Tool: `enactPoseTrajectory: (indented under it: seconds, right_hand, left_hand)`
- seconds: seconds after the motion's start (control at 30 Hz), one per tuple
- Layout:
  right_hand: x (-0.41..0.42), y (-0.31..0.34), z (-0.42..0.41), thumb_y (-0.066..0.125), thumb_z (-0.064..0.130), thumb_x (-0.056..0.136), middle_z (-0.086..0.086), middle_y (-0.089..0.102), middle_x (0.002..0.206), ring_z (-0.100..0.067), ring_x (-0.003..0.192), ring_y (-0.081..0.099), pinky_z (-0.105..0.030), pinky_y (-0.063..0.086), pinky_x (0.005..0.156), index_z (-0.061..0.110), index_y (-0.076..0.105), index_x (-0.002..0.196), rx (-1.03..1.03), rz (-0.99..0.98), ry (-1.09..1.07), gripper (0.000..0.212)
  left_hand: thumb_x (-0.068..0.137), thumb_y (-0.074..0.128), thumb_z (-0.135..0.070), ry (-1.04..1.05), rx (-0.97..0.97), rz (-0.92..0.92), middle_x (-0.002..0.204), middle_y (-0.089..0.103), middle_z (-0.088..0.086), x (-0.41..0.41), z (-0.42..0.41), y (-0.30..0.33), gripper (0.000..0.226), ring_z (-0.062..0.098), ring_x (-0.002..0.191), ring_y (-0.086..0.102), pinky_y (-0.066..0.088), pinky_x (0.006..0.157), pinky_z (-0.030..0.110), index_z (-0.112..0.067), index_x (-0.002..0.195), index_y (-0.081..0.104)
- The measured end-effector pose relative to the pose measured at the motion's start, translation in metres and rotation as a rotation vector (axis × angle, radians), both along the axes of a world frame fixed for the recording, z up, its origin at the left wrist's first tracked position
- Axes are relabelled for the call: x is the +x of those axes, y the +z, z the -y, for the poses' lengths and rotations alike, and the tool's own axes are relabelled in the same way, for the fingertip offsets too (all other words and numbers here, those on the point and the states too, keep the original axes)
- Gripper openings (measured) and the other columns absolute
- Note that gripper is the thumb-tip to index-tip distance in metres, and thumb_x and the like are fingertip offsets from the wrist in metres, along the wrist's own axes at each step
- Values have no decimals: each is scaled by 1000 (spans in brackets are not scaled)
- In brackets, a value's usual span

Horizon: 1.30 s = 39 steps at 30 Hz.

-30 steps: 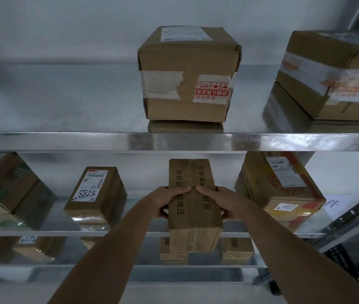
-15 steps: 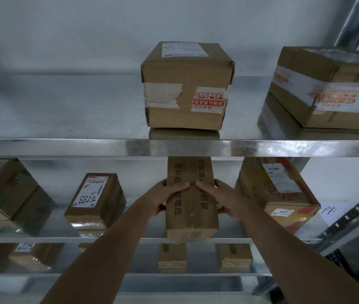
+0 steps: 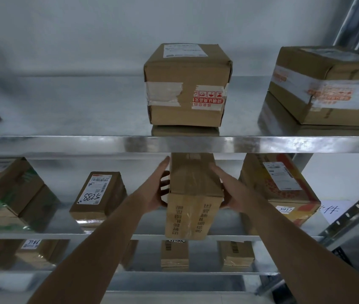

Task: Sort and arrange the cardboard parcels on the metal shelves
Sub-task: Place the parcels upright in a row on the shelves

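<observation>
A long brown cardboard parcel (image 3: 192, 200) with printed characters on its front lies on the middle metal shelf (image 3: 226, 237), its front end at the shelf's edge. My left hand (image 3: 157, 190) holds its left side, thumb pointing up and fingers against the cardboard. My right hand (image 3: 232, 191) holds its right side, fingers along the upper edge and thumb near the front corner. The parcel's far end is hidden under the upper shelf (image 3: 86, 144).
On the upper shelf stand a taped cube parcel (image 3: 187, 84) and a larger taped parcel (image 3: 327, 84). Beside my hands are the parcel marked 5788 (image 3: 99, 194) on the left and the yellow parcel marked 5917 (image 3: 279, 189) on the right. Smaller parcels (image 3: 174, 255) sit on the lower shelf.
The long parcel has gone deeper into the middle shelf and turned so its printed face points at me. Both hands slid from its top to its sides. The view tilted upward.
</observation>
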State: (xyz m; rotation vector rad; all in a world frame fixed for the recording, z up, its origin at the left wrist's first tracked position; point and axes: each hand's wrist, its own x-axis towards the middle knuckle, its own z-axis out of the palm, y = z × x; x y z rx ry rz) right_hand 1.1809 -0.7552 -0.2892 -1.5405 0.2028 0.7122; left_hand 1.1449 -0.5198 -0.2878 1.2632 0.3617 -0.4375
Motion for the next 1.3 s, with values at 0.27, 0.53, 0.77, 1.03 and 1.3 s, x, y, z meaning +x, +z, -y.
enactPoseTrajectory:
  seconds: [0.27, 0.53, 0.77, 1.03, 1.3]
  right_hand:
    - [-9, 6, -3, 80, 54, 74, -1, 61, 125, -24, 111, 64, -59, 55, 96, 30, 34, 143, -134, 96, 170, 86]
    - [-9, 7, -4, 92, 55, 63, -5, 62, 132, -30, 118, 63, -63, 53, 96, 36, 32, 146, -110, 42, 236, 105]
    - [-14, 6, -6, 93, 53, 62, -4, 62, 134, -28, 122, 61, -63, 52, 97, 44, 29, 146, -103, 49, 291, 105]
    - [-16, 14, -3, 86, 48, 67, -1, 65, 128, -23, 116, 63, -61, 51, 100, 33, 37, 146, -163, 87, 305, 94]
    - [-11, 12, -4, 86, 49, 67, -1, 67, 126, -22, 115, 64, -58, 53, 98, 32, 44, 144, -161, 87, 304, 88]
  left_hand:
    - [57, 95, -55, -87, 162, -36, 132, 62, 12, -10, 6, -11, 104, 35, 117, 66, 56, 96, 59, -23, 140, 41]
    - [67, 94, -42, -152, 49, -28, 132, 65, 14, -14, 11, -12, 97, 33, 112, 71, 61, 88, 47, -30, 146, 40]
    - [61, 95, -51, -212, 73, 14, 134, 66, 11, -17, 3, -21, 100, 30, 118, 68, 57, 99, 50, -33, 146, 45]
    - [57, 98, -51, -260, 117, 33, 136, 65, 10, -11, -1, -27, 102, 32, 124, 64, 50, 107, 56, -34, 144, 46]
    - [58, 98, -50, -264, 105, 52, 136, 66, 10, -3, -2, -30, 103, 31, 125, 64, 49, 107, 57, -29, 145, 47]
